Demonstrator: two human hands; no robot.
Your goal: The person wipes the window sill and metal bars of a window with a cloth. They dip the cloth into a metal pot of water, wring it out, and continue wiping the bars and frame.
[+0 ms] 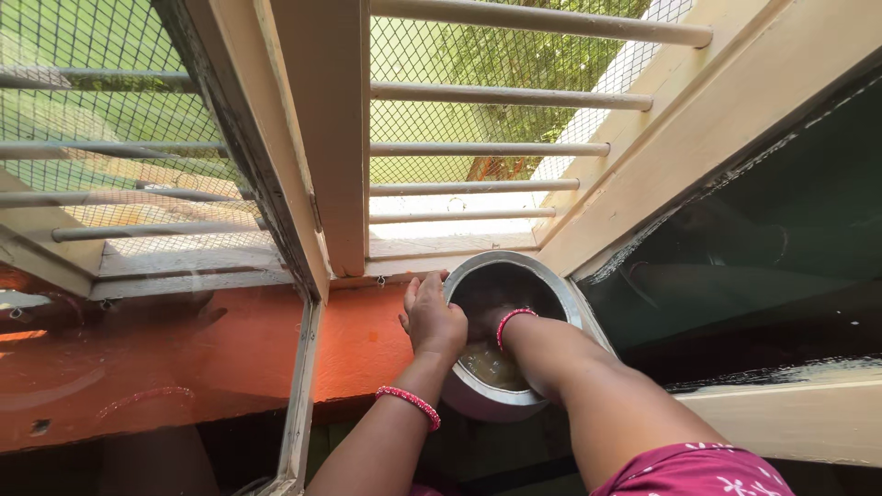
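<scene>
A round metal pot point(551, 285) with cloudy water in it sits tilted below the window sill. My left hand point(430, 317) grips the pot's left rim, a red bead bangle on the wrist. My right hand point(485, 323) reaches down inside the pot, mostly hidden in its dark interior; only the wrist with a red bangle and the forearm show. What the right fingers do inside the pot cannot be seen.
A cream window frame point(317, 138) with horizontal bars point(487, 147) and wire mesh stands ahead. An open glass pane point(753, 266) hangs at the right, another glass pane point(138, 367) at the left. An orange wall point(363, 340) lies under the sill.
</scene>
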